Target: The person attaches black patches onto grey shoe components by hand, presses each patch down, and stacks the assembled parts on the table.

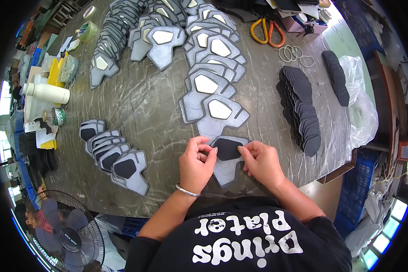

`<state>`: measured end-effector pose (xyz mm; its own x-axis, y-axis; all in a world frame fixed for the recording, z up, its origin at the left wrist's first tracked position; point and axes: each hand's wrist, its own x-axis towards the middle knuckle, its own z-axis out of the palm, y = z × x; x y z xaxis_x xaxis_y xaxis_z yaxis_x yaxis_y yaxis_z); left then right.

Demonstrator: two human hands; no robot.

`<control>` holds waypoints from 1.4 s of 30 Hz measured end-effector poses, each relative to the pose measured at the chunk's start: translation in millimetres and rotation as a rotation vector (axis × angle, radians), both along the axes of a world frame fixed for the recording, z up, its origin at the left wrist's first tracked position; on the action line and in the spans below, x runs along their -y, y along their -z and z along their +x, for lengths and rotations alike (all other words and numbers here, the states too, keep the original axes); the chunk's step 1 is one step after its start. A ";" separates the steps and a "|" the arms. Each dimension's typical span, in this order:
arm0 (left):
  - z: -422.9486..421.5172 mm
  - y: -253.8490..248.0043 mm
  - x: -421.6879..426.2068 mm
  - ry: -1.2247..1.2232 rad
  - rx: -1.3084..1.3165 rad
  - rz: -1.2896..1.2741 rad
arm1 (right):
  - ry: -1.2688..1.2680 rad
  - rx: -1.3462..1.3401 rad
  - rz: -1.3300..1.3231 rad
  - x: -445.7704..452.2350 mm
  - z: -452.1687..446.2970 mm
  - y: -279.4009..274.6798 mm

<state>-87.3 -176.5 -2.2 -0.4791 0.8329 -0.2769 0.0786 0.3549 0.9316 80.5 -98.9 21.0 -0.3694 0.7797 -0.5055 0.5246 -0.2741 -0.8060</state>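
Observation:
In front of me a grey shoe-part-like piece with a dark edge lies on the table, a black pad set over its upper part. My left hand is closed at the pad's left edge, thumb and fingertip pinched together there. At the right edge, my right hand is closed too, its thumb on the corner of the pad and the other fingers curled beside the grey piece. Just beyond, an overlapping row of grey pieces with white patches runs away from me. To the left lie grey pieces with black pads.
Stacked black pads lie to the right, with another stack farther off. Orange-handled scissors and rubber bands are at the back right. A white bottle and tape stand left; a fan is below the table edge.

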 end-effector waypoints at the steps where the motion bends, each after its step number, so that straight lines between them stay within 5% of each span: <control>1: 0.3 0.5 0.2 0.005 -0.025 0.010 | -0.009 0.010 -0.005 -0.3 -0.1 -0.7; 27: -1.9 5.7 2.0 0.023 -0.009 0.053 | -0.011 0.046 0.047 0.2 -2.5 -0.2; 33: 5.7 4.7 6.8 -0.034 -0.173 0.146 | -0.019 0.031 0.067 0.9 -1.6 0.4; 39: 13.1 -21.4 21.0 0.384 -1.053 0.311 | -0.024 0.021 0.112 2.3 -1.0 3.3; 42: 18.5 -15.9 29.3 0.587 -1.013 0.125 | -0.016 0.015 0.118 2.4 -1.0 4.6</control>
<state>-68.7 -205.8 13.7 0.0329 0.9935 0.1092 0.9239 -0.0720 0.3758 79.5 -101.3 16.4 -0.3750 0.8284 -0.4160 0.5403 -0.1693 -0.8243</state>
